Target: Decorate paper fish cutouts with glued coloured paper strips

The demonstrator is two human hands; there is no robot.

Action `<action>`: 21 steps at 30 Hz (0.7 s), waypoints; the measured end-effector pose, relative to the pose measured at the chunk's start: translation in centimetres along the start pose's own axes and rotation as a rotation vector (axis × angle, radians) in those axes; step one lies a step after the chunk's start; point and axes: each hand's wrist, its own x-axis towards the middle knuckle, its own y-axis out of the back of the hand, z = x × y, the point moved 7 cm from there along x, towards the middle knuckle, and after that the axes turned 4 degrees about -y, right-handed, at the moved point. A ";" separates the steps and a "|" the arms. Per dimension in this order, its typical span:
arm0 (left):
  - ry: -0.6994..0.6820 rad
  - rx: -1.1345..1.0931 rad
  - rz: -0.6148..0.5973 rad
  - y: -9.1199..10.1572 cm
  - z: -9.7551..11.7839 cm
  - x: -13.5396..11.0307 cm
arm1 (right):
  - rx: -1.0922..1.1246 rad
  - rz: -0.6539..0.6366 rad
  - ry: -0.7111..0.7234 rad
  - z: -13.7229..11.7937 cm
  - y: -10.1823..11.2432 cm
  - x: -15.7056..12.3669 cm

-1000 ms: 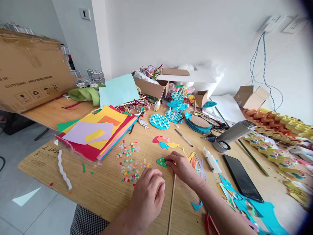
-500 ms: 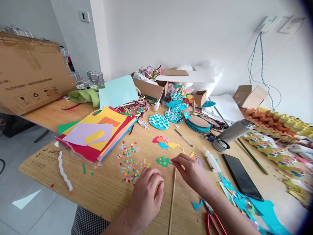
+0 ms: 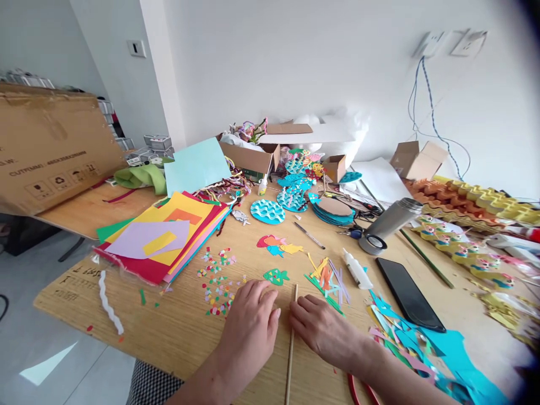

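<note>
My left hand [image 3: 248, 322] is loosely bent over the table beside the paper confetti [image 3: 219, 287], its thumb apart from its fingers; it appears to hold nothing. Across from it, my right hand [image 3: 314, 323] lies low with its fingers curled together at a thin wooden stick [image 3: 290, 360]. Its fingertips are turned down, so what they pinch, if anything, is hidden. Just beyond both hands lies a green paper fish [image 3: 276, 277] with small coloured triangles on it. More paper fish [image 3: 276, 246] in red, orange, blue and yellow sit farther back.
Right of my right hand are paper strips [image 3: 327, 278], a white glue bottle [image 3: 356, 270], a black phone [image 3: 410, 293], blue scraps [image 3: 464, 360] and red scissor handles [image 3: 353, 388]. A steel flask [image 3: 394, 222] lies tilted behind. Coloured paper sheets [image 3: 164, 236] are stacked at left.
My right hand has drawn back from the green fish's tail down to the stick, uncovering the paper strips. My left hand has shifted slightly. The view has turned a little to the right.
</note>
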 end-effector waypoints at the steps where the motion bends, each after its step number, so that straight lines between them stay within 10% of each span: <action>1: 0.011 0.040 -0.021 0.0 -0.1 0.3 | 0.001 0.004 0.019 0.0 0.0 0.0; 9: -0.032 0.264 -0.168 -1.2 -0.5 2.8 | 0.067 0.152 0.009 1.1 2.0 -0.8; 14: -0.048 0.310 -0.249 -2.7 -0.6 3.0 | 0.574 0.733 -0.665 7.0 5.4 -3.0; 17: -0.051 0.299 -0.269 -4.0 -0.8 2.5 | 0.983 1.043 -1.028 8.7 3.9 -3.7; 21: -0.045 0.280 -0.245 -4.9 -1.5 1.9 | 1.139 1.033 -1.071 8.0 1.5 -1.4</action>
